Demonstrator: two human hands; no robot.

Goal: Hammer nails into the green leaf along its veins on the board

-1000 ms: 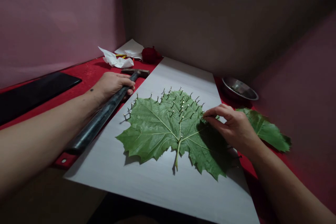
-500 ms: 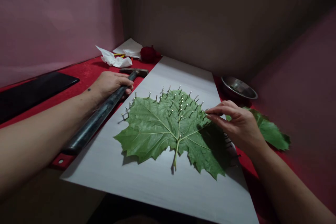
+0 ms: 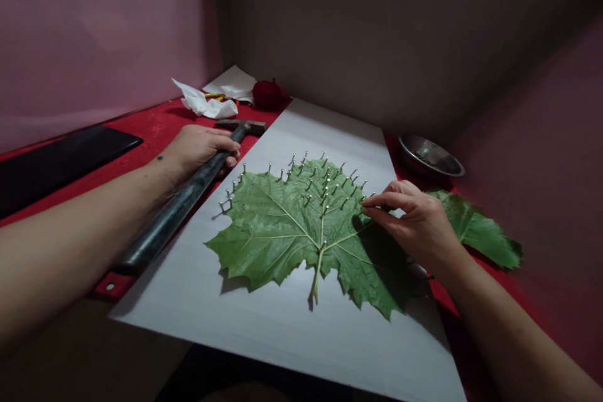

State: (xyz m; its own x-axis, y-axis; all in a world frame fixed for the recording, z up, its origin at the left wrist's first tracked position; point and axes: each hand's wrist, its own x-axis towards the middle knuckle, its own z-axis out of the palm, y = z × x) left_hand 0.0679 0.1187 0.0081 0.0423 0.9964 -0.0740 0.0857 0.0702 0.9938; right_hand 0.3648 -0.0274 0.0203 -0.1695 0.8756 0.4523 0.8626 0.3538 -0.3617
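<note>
A large green leaf (image 3: 277, 239) lies flat on a white board (image 3: 226, 333), its stem toward me. Several nails (image 3: 326, 188) stand upright along its upper edge and centre vein. My left hand (image 3: 200, 147) is closed round the hammer (image 3: 188, 204) near its head, the dark handle slanting back toward me at the board's left edge. Over the right part of the leaf, my right hand (image 3: 405, 207) pinches a nail between thumb and fingertips; most of that nail is hidden. The hand's shadow darkens the leaf's right side.
A metal bowl (image 3: 431, 156) stands right of the board, with another leaf (image 3: 485, 232) nearer me. A black phone-like slab (image 3: 70, 163) lies at the left on the red cloth (image 3: 157, 120). Crumpled white tissue (image 3: 207, 105) and a red ball-like object (image 3: 268, 95) sit at the back.
My right hand has shifted slightly left and inward over the leaf, its fingertips still pinched. My left hand stays on the hammer.
</note>
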